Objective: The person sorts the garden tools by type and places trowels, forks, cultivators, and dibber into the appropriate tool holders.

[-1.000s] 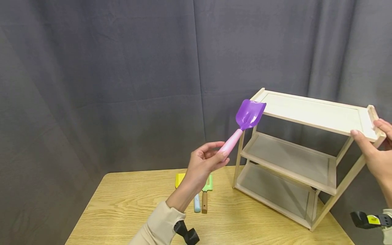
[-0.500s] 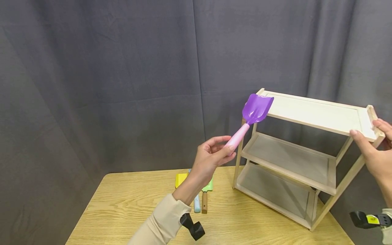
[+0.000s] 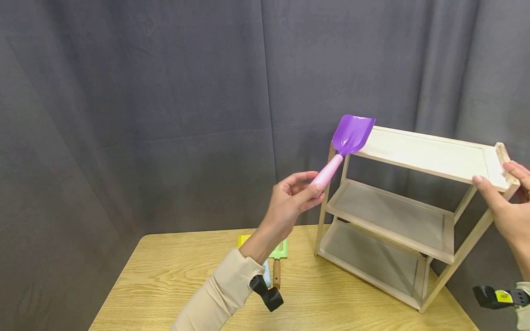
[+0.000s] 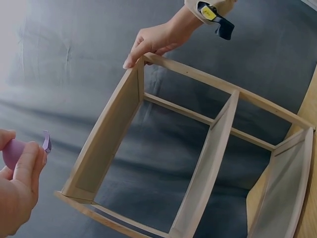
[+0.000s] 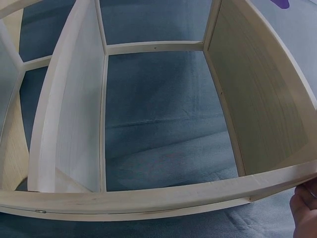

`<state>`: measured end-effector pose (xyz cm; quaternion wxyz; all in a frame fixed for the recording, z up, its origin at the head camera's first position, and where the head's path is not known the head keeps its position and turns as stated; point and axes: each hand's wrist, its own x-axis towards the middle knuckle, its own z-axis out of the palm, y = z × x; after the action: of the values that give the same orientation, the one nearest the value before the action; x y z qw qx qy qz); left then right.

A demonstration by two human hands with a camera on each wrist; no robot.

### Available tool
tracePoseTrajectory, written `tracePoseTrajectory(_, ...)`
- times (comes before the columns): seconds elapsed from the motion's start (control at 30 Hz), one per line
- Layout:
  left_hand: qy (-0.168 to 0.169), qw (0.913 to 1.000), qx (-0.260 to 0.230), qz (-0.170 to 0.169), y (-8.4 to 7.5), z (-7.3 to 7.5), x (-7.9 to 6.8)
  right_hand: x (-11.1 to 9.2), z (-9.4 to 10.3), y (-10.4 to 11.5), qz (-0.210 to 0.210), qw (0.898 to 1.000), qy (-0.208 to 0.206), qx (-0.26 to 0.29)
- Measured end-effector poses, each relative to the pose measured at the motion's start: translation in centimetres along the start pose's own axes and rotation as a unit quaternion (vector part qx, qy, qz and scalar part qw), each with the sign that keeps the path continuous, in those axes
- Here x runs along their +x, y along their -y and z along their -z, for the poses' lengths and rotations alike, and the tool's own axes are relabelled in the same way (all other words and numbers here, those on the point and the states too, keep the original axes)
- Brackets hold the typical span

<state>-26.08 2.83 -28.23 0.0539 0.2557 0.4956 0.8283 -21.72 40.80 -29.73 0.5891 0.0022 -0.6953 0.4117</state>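
Observation:
My left hand (image 3: 290, 202) pinches the pink handle of a toy shovel (image 3: 352, 133), its purple blade pointing up and overlapping the top left end of a wooden shelf (image 3: 422, 151) in the head view. In the left wrist view the shovel (image 4: 14, 152) shows mostly its handle end between the fingers. My right hand (image 3: 505, 202) grips the top right corner of the three-tier shelf, thumb on the front edge and fingers over the end. Only part of that hand (image 5: 306, 208) appears in the right wrist view.
On the wooden table (image 3: 174, 276) lie a green-headed fork with a brown handle (image 3: 276, 273), a light blue handle (image 3: 267, 273) and a yellow tool head (image 3: 243, 240), partly hidden by the left forearm. Grey curtains (image 3: 186, 115) hang behind and at the sides.
My left hand has moved up and to the right with the shovel, bringing its blade over the shelf's top left end in view. The right hand and shelf stay nearly still.

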Motion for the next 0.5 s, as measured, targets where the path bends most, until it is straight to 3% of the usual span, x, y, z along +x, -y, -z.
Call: tracePoseTrajectory(0.5,0.0,0.9999,-0.008,0.01,-0.2,-1.1,2.1,0.0,0.1,0.1,-0.01,1.0,0.006,-0.004)
